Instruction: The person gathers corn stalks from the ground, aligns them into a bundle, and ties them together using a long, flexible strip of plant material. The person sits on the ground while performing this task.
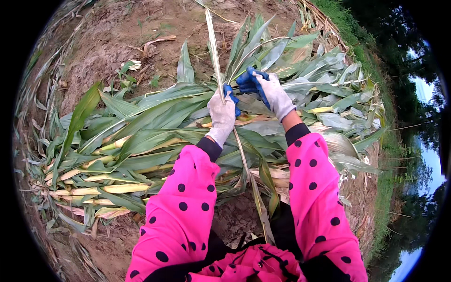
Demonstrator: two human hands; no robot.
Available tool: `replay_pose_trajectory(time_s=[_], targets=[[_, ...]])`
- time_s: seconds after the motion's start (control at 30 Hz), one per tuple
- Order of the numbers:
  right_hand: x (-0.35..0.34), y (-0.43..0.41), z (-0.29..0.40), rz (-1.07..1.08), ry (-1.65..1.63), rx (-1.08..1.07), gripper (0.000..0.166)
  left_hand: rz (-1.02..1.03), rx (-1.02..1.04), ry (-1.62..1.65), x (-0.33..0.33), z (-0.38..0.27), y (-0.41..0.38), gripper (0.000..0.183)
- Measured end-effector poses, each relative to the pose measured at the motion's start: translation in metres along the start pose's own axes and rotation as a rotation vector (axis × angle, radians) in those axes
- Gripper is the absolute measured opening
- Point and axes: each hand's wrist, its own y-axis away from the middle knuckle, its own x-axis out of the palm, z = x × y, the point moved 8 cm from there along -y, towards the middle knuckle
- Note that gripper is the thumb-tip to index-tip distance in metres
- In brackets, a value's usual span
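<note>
A bundle of cut corn stalks (112,188) with long green leaves (165,105) lies across the ground before me. My left hand (223,105), in a white glove with blue coated fingers, grips a long pale strip of stalk or leaf (214,49) above the middle of the bundle. The strip points away from me. Beneath that wrist, a second long strip (246,165) runs back towards my body; whether the two join is hidden. My right hand (262,86), gloved alike, is just right of the left, its bent fingers close to a thin green stem. Its grasp is unclear.
Bare brown soil (105,46) with scattered dry leaves (158,40) stretches beyond the bundle. Green grass (356,42) edges the field on the right, with dark trees (398,46) past it. More cut plant litter (38,98) lies along the far left.
</note>
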Motion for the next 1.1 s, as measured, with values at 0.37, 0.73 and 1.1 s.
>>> replay_pose_trajectory(time_s=[0.37, 0.73, 1.1], targets=[[0.048, -0.058, -0.016, 0.072, 0.558, -0.393, 0.020, -0.057, 0.579, -0.900, 0.011, -0.047, 0.011, 0.033], [0.020, -0.079, -0.063, 0.074, -0.234, 0.015, 0.014, 0.602, 1.024, -1.320, 0.042, -0.087, 0.055, 0.031], [0.018, -0.086, -0.060, 0.133, -0.166, 0.044, 0.012, 0.324, 0.185, 0.218, 0.024, -0.039, 0.001, 0.068]])
